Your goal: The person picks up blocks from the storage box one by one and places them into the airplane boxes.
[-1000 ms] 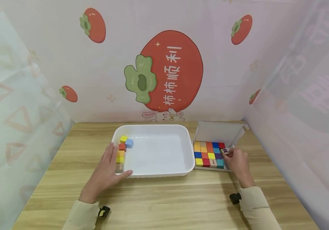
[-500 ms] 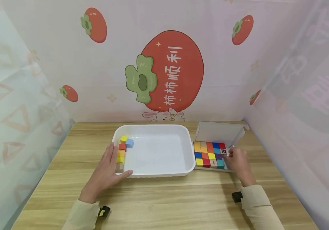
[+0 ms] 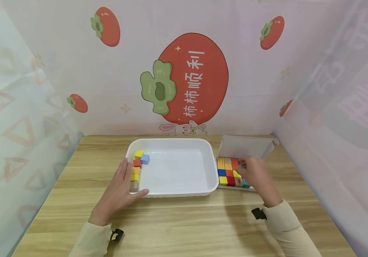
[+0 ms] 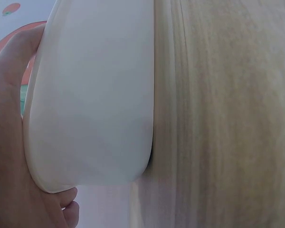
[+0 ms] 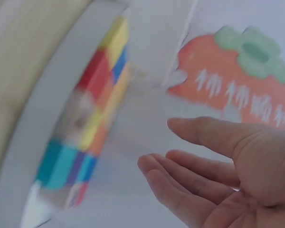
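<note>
My left hand [image 3: 115, 187] rests at the near left corner of a white tray [image 3: 180, 195], its fingers along the left wall and thumb on the front rim. In the left wrist view the hand borders the tray's outer wall [image 4: 95, 95]. Several coloured cube blocks [image 3: 135, 170] lie along the tray's left side, partly behind the fingers. My right hand [image 3: 259, 176] is over the open white box [image 3: 246, 146] of rowed blocks [image 3: 228, 174], hiding its right part. Seen in the right wrist view, the hand [image 5: 218, 166] has nothing between thumb and fingers; the blocks [image 5: 92, 95] are blurred.
The box stands against the tray's right end with its lid raised at the back. Wood-grain tabletop [image 3: 184, 228] lies in front of both. Printed cloth walls [image 3: 122, 71] rise behind and at both sides.
My right hand has moved left from the box's right end to above its blocks. The R-marked block it placed there is now hidden by it. My left hand stays put.
</note>
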A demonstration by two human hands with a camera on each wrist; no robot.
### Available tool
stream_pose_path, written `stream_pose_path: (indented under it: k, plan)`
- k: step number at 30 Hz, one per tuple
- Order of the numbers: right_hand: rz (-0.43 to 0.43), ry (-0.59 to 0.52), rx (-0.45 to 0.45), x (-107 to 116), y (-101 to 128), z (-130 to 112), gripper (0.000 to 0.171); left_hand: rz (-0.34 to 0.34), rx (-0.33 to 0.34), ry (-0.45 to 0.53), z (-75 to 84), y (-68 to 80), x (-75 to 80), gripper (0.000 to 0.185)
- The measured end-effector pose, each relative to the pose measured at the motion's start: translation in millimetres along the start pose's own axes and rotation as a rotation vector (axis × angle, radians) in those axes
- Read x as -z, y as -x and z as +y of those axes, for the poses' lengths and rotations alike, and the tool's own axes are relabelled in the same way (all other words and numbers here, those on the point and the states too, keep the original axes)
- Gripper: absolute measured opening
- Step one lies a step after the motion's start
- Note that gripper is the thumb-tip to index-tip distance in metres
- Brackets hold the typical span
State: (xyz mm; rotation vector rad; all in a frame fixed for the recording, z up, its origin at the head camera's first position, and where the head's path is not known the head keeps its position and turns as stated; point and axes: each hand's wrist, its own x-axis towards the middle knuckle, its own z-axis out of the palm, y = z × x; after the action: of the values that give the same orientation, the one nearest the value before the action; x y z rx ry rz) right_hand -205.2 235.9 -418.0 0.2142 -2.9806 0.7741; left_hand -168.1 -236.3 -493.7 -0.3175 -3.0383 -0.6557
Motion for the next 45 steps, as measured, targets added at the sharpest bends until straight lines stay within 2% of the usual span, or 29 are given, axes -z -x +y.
stream_pose_path:
  k: [7, 17, 26, 30, 40, 45]
  plan:
    - [-0.006, -0.066, 0.109, -12.9, -8.9, -41.3, 0.034, -0.003, 0.004, -0.005, 1.3, -1.1, -0.6, 0.131]
    - [-0.18, -0.108, 0.197, -49.9, -21.4, -104.8, 0.036, -0.009, 0.011, -0.008, 0.2, 0.8, 0.0, 0.132]
    - [-0.317, -0.119, 0.381, -91.8, -27.6, -149.2, 0.036, -0.007, 0.003, 0.002, 0.9, 1.1, -0.4, 0.131]
    - [-0.377, -0.099, 0.423, -110.4, -34.3, -170.2, 0.036, 0.004, -0.005, -0.008, 0.1, 1.1, 0.9, 0.13]
    - [-0.496, -0.133, 0.441, -154.8, -50.8, -198.7, 0.035, 0.026, -0.046, -0.023, -0.3, 0.7, -0.8, 0.127]
    - [-0.555, -0.173, 0.501, -169.5, -52.7, -209.6, 0.028, 0.044, -0.065, -0.011, -0.6, 1.9, -0.7, 0.126]
